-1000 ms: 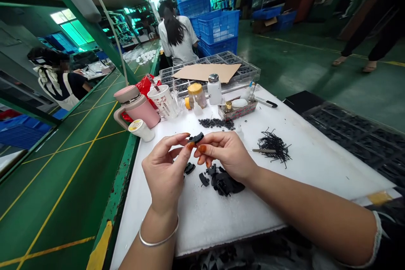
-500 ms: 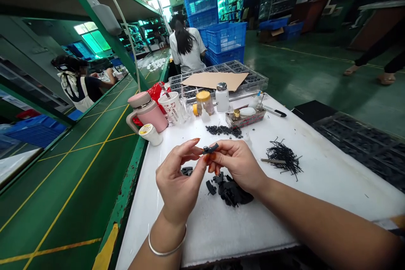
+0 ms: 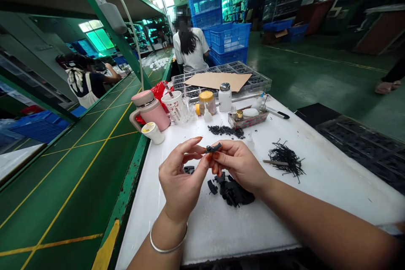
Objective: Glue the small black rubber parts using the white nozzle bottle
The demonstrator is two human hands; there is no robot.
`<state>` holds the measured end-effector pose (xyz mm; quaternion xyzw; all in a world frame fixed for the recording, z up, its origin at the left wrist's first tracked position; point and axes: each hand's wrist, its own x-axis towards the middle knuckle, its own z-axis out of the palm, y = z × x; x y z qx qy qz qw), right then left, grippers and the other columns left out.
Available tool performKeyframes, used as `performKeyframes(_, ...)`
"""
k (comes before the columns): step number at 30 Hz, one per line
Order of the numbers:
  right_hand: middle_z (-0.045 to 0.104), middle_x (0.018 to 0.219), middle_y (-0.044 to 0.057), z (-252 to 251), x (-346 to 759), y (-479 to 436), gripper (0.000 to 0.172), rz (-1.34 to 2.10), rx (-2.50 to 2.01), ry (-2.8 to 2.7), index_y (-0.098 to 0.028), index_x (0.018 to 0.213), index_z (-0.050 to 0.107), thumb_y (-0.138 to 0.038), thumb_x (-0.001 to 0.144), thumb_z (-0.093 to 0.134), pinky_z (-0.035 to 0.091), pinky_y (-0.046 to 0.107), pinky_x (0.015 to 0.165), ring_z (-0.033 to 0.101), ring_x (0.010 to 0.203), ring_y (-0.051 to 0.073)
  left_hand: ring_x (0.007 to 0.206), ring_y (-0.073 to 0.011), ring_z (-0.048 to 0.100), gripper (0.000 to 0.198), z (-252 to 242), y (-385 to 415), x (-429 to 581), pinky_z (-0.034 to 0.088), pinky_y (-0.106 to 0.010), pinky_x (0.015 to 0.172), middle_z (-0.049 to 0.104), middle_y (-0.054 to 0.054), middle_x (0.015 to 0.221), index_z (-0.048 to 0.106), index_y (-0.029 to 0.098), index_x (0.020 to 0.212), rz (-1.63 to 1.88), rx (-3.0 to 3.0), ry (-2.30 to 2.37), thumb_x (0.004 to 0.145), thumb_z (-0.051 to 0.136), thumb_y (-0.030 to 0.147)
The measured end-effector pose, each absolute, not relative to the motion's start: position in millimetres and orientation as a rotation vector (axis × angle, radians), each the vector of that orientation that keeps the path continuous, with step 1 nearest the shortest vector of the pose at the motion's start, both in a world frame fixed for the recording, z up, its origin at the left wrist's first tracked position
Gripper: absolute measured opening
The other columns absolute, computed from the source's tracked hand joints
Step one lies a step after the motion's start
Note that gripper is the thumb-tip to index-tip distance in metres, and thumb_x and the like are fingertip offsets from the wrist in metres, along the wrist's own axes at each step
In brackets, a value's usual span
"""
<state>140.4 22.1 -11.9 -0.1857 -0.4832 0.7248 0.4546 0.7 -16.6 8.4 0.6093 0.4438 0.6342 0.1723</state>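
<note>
Both of my hands are raised above the white work mat [image 3: 284, 202], fingertips meeting on one small black plastic part [image 3: 213, 148]. My right hand [image 3: 239, 163] pinches the part between thumb and fingers. My left hand [image 3: 181, 177] touches its left end with thumb and forefinger, the other fingers raised. Below my hands lies a heap of similar black parts [image 3: 232, 190], with one more [image 3: 189, 169] just left of it. A bundle of thin black pins [image 3: 286, 158] lies to the right, and a scatter of tiny black rings [image 3: 226, 130] sits farther back.
At the back of the mat stand a pink mug [image 3: 148, 109], a paper cup [image 3: 173, 105], a yellow-lidded jar [image 3: 207, 101], a white bottle [image 3: 225, 97], a small tray of items [image 3: 248, 117] and a pen [image 3: 277, 112]. Trays under cardboard [image 3: 218, 80] lie behind. Two people work at benches beyond.
The view has shifted, so everything sits a little lower and to the right. My hands keep their pinch on the part, which has turned slightly between the fingers.
</note>
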Motion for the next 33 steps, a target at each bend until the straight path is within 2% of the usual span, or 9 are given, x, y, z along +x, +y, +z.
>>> performKeyframes(4,0.066,0.07,0.002,-14.7,141.3,24.4,0.018,1.933,-0.394,-1.116,-0.013,0.08,0.066,-0.031,0.082,0.068,0.048,0.019,0.051,0.06,0.055,0.009,0.078,-0.0143,0.066,0.038,8.2,-17.0,0.7,0.058,-0.027,0.07,0.069,-0.003,0.085,0.066,0.02,0.109,1.783,1.729,1.253,0.073,0.073,0.013)
performKeyframes(13,0.062,0.059,0.002,-13.7,141.1,25.8,0.011,2.163,-0.293,-0.934,-0.011,0.075,0.066,-0.022,0.076,0.067,0.046,0.02,0.046,0.055,0.047,0.009,0.076,-0.0149,0.064,0.035,7.7,-17.2,0.0,0.058,-0.029,0.069,0.067,-0.003,0.082,0.07,0.022,0.108,1.736,1.812,1.22,0.074,0.071,0.012)
performKeyframes(19,0.054,0.054,0.0,-16.4,143.5,29.4,0.01,2.299,-0.195,-0.858,-0.009,0.074,0.065,-0.019,0.073,0.063,0.047,0.021,0.047,0.048,0.045,0.008,0.076,-0.0156,0.064,0.033,7.2,-17.1,0.4,0.057,-0.029,0.069,0.069,-0.004,0.084,0.071,0.022,0.104,1.725,1.835,1.219,0.074,0.071,0.011)
performKeyframes(25,0.047,0.052,-0.002,-18.0,144.4,29.3,0.01,2.382,-0.13,-0.762,-0.009,0.073,0.063,-0.015,0.077,0.056,0.046,0.021,0.046,0.037,0.044,0.006,0.076,-0.0129,0.063,0.042,6.2,-18.1,2.2,0.057,-0.027,0.071,0.067,-0.001,0.084,0.067,0.022,0.111,1.751,1.787,1.207,0.072,0.071,0.008)
performKeyframes(33,0.044,0.052,-0.003,-15.2,144.4,28.3,0.012,2.434,-0.14,-0.707,-0.009,0.077,0.063,-0.014,0.081,0.054,0.047,0.021,0.048,0.035,0.044,0.006,0.076,-0.0126,0.063,0.046,4.7,-19.8,2.8,0.056,-0.028,0.073,0.067,0.0,0.085,0.065,0.022,0.114,1.745,1.794,1.17,0.072,0.07,0.005)
